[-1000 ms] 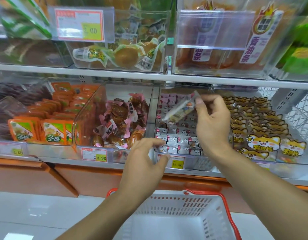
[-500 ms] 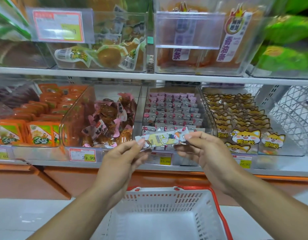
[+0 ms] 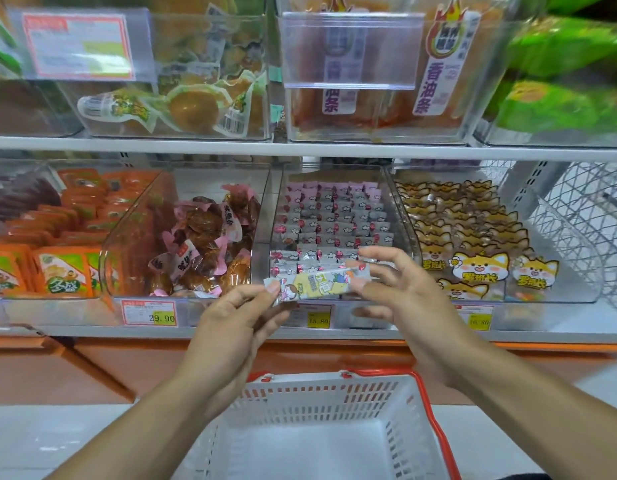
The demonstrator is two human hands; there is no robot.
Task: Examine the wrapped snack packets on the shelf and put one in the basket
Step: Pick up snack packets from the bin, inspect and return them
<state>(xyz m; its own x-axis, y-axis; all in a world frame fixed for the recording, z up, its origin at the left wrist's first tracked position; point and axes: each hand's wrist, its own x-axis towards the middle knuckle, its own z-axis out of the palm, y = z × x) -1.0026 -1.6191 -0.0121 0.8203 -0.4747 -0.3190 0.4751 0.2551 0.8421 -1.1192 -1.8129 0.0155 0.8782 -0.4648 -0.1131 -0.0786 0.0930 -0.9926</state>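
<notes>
Since half a second ago little has shifted: our two hands hold the snack packet level as before, though the right fingers have loosened and fanned out from it, and the packet has tipped slightly, right end higher.

Nearest us sits the basket (image 3: 334, 427), white with a red rim, directly under our forearms; nothing shows inside it. We judge it was set there so that the packet need only be lowered or dropped.

Above it, the left hand (image 3: 230, 327) pinches the left end of the snack packet (image 3: 320, 283) between thumb and forefinger, and this pinch seems to carry the packet. The right hand (image 3: 400, 289) is spread, its upper fingers lifted free while a fingertip or thumb touches the right end (we cannot tell whether it still bears any weight). Holding the packet by its ends, printed face up, keeps the label open to reading, which fits the examining step.

The packet hangs in the air just before the front edge of the lower shelf (image 3: 230, 332), in front of the clear bin (image 3: 272, 237) of small pink-and-white wrapped packets (image 3: 338, 220) at the shelf's middle, above a yellow price tag (image 3: 319, 317). Toward the right of the shelf lie the fox-printed packs (image 3: 480, 268); the upper shelf's bins stand behind, blurred.
</notes>
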